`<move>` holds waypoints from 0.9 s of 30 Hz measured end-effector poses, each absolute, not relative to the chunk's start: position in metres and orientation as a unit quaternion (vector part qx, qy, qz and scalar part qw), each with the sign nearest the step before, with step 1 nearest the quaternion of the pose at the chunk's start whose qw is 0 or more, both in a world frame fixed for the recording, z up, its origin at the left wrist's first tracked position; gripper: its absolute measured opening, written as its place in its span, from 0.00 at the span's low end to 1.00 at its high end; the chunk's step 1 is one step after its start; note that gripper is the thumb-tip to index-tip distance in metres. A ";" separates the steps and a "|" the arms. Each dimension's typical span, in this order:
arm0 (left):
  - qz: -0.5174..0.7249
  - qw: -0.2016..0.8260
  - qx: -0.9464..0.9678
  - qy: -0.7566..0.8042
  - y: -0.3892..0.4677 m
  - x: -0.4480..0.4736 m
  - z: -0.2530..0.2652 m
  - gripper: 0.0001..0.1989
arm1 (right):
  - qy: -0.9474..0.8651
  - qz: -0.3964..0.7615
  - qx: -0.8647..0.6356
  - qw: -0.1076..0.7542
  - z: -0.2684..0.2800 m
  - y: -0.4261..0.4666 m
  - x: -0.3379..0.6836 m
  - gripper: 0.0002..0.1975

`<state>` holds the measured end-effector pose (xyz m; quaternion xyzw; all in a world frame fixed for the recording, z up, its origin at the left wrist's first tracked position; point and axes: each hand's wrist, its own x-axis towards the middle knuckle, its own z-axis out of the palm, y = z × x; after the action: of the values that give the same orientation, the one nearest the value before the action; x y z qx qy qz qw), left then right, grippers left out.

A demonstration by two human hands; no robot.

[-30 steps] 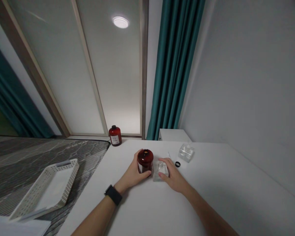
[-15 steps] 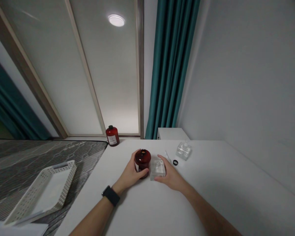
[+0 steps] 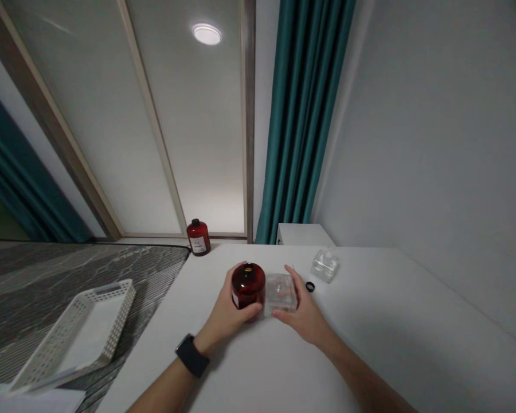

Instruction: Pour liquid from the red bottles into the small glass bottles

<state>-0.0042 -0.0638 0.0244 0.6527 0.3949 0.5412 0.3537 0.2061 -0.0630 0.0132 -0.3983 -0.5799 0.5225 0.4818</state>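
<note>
The dark red bottle [image 3: 248, 282] stands upright within the curl of the left hand [image 3: 229, 310], its open neck rising clear of the fingers and its lower front partly covered by the thumb. Right beside it, on the side toward the right hand [image 3: 306, 312], sits a square clear glass bottle [image 3: 280, 292], so the two vessels stand side by side between the palms — whether their walls actually touch is hard to tell. The left hand is clasped around the red bottle, thumb across the front and fingers wrapping the far side, spread as wide as the round body. The right hand grasps the glass bottle more loosely, thumb at the near face and index finger stretched toward the far corner, with the palm along the outer side. A small black ring [image 3: 310, 286] lies on the white table [image 3: 258, 367] just beyond the right hand — and past it, near the back edge, rests another clear glass piece [image 3: 325, 265]. A black watch [image 3: 192, 355] circles the left wrist.
</note>
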 end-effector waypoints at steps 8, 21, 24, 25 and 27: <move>0.532 0.396 0.652 0.368 -0.067 0.008 0.020 0.38 | -0.581 0.501 -0.344 0.542 0.016 -0.064 0.207 0.46; 0.385 0.096 0.820 0.414 -0.059 -0.023 0.033 0.39 | -0.652 0.347 -0.446 0.505 0.024 -0.061 0.219 0.46; 0.342 0.034 0.836 0.428 -0.057 -0.028 0.033 0.38 | -0.682 0.305 -0.462 0.479 0.022 -0.059 0.221 0.46; 0.330 0.022 0.839 0.433 -0.057 -0.028 0.033 0.38 | -0.689 0.297 -0.462 0.473 0.021 -0.058 0.221 0.47; 0.308 0.007 0.844 0.440 -0.057 -0.028 0.033 0.38 | -0.700 0.285 -0.465 0.462 0.018 -0.057 0.221 0.48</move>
<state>-0.0282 -0.0567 0.0334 0.8435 0.4399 0.3080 0.0069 0.2206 -0.0574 0.0185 -0.4646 -0.6995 0.2846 0.4624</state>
